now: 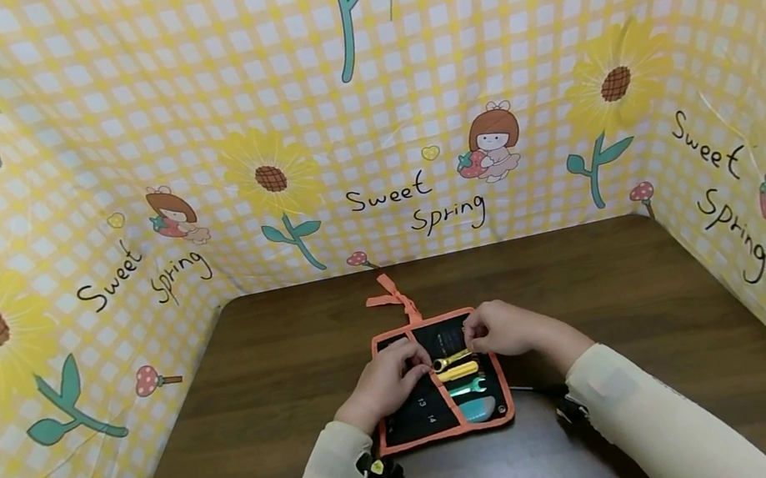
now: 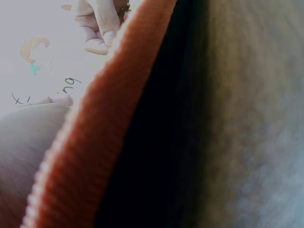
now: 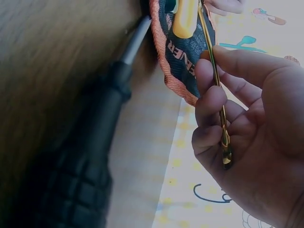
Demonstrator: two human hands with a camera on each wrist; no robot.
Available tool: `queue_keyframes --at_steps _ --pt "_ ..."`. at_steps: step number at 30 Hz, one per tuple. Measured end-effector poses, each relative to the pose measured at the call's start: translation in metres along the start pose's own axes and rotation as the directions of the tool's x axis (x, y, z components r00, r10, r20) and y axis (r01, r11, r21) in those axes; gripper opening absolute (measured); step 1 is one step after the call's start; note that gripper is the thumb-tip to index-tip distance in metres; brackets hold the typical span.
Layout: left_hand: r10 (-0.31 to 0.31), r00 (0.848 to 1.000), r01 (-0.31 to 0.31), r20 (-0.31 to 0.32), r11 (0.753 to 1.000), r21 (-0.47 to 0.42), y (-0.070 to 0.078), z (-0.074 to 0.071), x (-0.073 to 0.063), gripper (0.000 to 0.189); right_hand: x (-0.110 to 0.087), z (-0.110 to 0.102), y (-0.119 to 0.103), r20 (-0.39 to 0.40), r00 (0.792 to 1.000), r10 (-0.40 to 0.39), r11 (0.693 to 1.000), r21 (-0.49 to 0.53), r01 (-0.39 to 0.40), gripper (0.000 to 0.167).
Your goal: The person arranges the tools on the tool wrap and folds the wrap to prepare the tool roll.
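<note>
Tool roll [image 1: 414, 424] lies open on the table [image 1: 669, 309], teal wrench [image 1: 470, 387] nearest. Right hand [image 1: 504, 328] pinches the gold wrench [image 1: 451, 359] over its middle. Left hand [image 1: 391, 377] rests on the roll; its grip cannot be told.

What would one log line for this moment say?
scene: black orange-trimmed fabric tool roll open on brown wooden table | right hand: grips thin gold metal wrench | left hand: on roll
</note>
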State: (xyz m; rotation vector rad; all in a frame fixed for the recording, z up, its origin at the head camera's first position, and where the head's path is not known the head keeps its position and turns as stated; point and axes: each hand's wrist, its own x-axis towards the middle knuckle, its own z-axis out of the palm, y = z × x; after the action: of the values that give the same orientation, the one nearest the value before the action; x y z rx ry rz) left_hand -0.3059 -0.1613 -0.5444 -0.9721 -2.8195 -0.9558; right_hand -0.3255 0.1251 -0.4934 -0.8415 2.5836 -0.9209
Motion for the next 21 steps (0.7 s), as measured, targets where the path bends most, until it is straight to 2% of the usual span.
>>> queue_keyframes --at_steps 12,21 --pt "0.023 1.000 -0.023 -0.003 1.000 -0.004 0.001 -0.001 0.000 0.014 0.006 0.001 0.004 0.030 1.000 0.008 0.998 0.066 -0.009 0.014" --pt "0.050 0.999 -0.049 0.017 0.999 -0.014 0.002 -0.001 0.000 0.015 0.010 0.004 -0.006 0.007 0.999 0.034 0.997 0.072 -0.035 0.014"
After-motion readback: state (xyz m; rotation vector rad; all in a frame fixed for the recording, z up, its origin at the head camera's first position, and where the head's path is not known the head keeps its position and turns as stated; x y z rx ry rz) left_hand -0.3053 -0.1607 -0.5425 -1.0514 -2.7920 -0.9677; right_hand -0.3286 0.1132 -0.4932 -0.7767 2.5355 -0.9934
